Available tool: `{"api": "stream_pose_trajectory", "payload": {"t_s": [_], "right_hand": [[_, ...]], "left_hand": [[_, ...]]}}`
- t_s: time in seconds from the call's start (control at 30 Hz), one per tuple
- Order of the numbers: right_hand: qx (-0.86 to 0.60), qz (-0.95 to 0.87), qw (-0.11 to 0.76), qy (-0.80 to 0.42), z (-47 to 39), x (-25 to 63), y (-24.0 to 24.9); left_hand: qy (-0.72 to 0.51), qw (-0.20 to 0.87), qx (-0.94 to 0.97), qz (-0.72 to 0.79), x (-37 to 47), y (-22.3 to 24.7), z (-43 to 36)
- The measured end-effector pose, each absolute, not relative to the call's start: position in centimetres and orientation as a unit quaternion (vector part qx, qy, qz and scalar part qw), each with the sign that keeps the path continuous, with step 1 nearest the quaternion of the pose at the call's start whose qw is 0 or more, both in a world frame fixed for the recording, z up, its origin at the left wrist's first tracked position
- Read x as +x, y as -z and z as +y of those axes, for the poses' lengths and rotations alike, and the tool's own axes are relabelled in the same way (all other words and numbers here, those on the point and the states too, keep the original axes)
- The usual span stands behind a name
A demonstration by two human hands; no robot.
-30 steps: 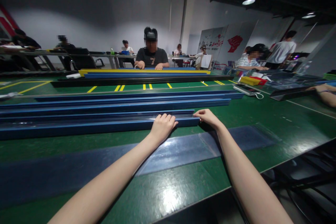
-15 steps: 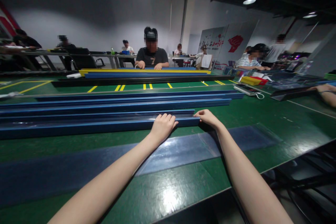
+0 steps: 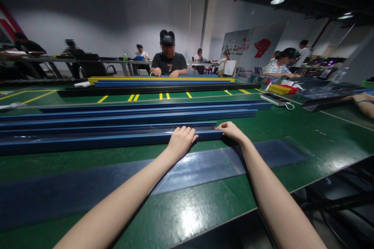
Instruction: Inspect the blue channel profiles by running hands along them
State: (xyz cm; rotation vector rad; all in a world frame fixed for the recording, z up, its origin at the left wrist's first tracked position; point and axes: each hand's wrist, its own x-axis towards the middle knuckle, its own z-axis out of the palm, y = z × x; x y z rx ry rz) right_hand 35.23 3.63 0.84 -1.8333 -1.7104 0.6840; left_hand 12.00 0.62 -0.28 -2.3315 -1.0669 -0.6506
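A long blue channel strip [image 3: 117, 140] lies across the green table, its trough facing up and a clear lining showing inside. My left hand [image 3: 182, 142] is closed over its near wall, fingers curled into the trough. At the strip's right end, my right hand [image 3: 230, 130] pinches the corner between thumb and fingers; whether a film edge is also in that pinch cannot be made out. Beneath my forearms a clear plastic sheet [image 3: 201, 167] lies flat on the table, partly covered by them.
More blue channel strips [image 3: 175, 115] lie just behind. Further back are a black strip [image 3: 157, 89] and a yellow strip [image 3: 163, 80], with a co-worker [image 3: 168, 62] seated behind them. A phone [image 3: 274, 99] with a white cord sits right. Another person's hand [image 3: 364, 99] touches a dark strip.
Both my hands and the blue strip hold the same position. In the right background, a standing person has shifted to the left.
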Motion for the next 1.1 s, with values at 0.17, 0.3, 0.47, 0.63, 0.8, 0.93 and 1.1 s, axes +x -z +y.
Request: {"api": "stream_pose_trajectory", "payload": {"t_s": [0.17,0.3,0.47,0.63,0.8,0.93,1.1], "right_hand": [[-0.683,-0.636,0.262,-0.247,3.72,35.28,-0.8],[-0.684,-0.637,0.26,-0.244,3.72,35.29,-0.72],[-0.682,-0.639,0.263,-0.242,3.68,35.28,-0.75],[-0.678,-0.64,0.266,-0.245,3.68,35.27,-0.71],[-0.678,-0.639,0.27,-0.243,3.79,35.36,-0.45],[-0.677,-0.64,0.27,-0.241,3.77,35.39,-0.41],[-0.678,-0.642,0.264,-0.243,3.6,35.26,-0.67]], "left_hand": [[0.233,0.247,-0.855,-0.392,12.06,0.28,0.62],[0.239,0.252,-0.853,-0.388,12.03,0.35,0.66],[0.24,0.249,-0.854,-0.389,12.0,0.33,0.61],[0.24,0.248,-0.854,-0.39,12.01,0.37,0.66],[0.242,0.246,-0.854,-0.389,12.02,0.49,0.71],[0.244,0.246,-0.853,-0.39,12.03,0.5,0.73],[0.239,0.241,-0.854,-0.395,12.04,0.42,0.7]]}}
